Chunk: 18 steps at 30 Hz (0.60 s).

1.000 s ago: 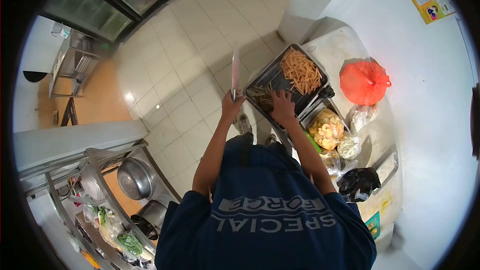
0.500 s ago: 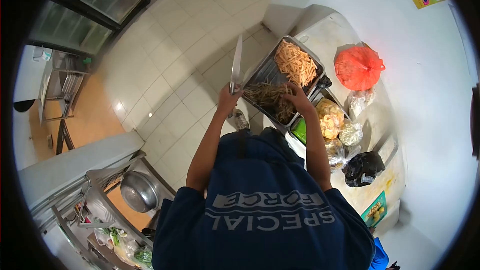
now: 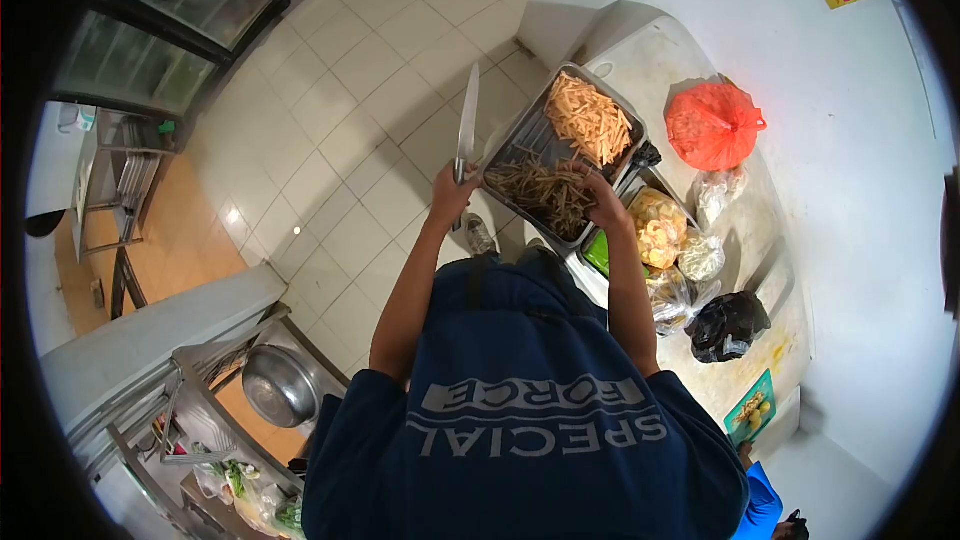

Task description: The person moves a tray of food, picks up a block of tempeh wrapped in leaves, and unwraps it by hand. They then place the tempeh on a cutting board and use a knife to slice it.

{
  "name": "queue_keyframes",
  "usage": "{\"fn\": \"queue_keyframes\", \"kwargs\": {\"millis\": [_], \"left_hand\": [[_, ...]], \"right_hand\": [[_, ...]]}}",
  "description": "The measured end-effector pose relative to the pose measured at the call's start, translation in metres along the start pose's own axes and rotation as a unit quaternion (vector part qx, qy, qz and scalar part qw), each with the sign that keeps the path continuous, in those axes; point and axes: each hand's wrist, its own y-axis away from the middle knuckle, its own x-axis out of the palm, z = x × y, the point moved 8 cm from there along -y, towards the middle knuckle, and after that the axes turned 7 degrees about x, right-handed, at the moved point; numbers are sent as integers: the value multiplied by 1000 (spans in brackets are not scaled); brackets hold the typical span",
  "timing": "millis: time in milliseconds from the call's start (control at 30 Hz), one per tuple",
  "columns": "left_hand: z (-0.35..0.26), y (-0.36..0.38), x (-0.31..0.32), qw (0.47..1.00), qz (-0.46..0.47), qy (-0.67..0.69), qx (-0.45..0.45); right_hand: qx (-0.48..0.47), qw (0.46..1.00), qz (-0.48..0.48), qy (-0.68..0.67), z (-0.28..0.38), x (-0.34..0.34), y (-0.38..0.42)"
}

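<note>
My left hand [image 3: 455, 192] is closed around the handle of a large knife [image 3: 468, 120], its long blade pointing up and away over the floor. A rectangular metal tray [image 3: 510, 140] sits just to the right. Pale orange cut strips [image 3: 590, 120] are heaped in its far part, and thin brownish-green strips [image 3: 540, 190] lie in the near part. My right hand [image 3: 604, 204] reaches over the tray's right side, fingers curled into the brownish-green strips; the fingertips are partly hidden among them.
The white table [image 3: 690, 60] bears a red plastic bag [image 3: 712, 126], clear bags of pale yellow pieces [image 3: 658, 225] and a black bag [image 3: 728, 327]. A co-worker's blue sleeve [image 3: 760, 500] shows near a green board [image 3: 750, 408]. A metal bowl [image 3: 278, 385] stands on the left rack.
The brownish-green strips lie flatter and more spread out in the tray. My right hand has shifted slightly down and right; the knife stays in my left hand.
</note>
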Motion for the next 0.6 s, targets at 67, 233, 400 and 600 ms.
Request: {"fn": "queue_keyframes", "kwargs": {"millis": [67,233,400,600], "left_hand": [[-2,1,-1,1000,-4,5,3],[7,2,-1,999,32,-6,-30],[7,3,-1,999,33,-13,-33],[0,5,0,999,29,-28,-28]], "right_hand": [[-3,1000,6,8,3,7,3],[-13,993,-63,103,12,8,8],[-33,979,-93,178,19,5,8],[-96,915,-56,388,21,11,-2]]}}
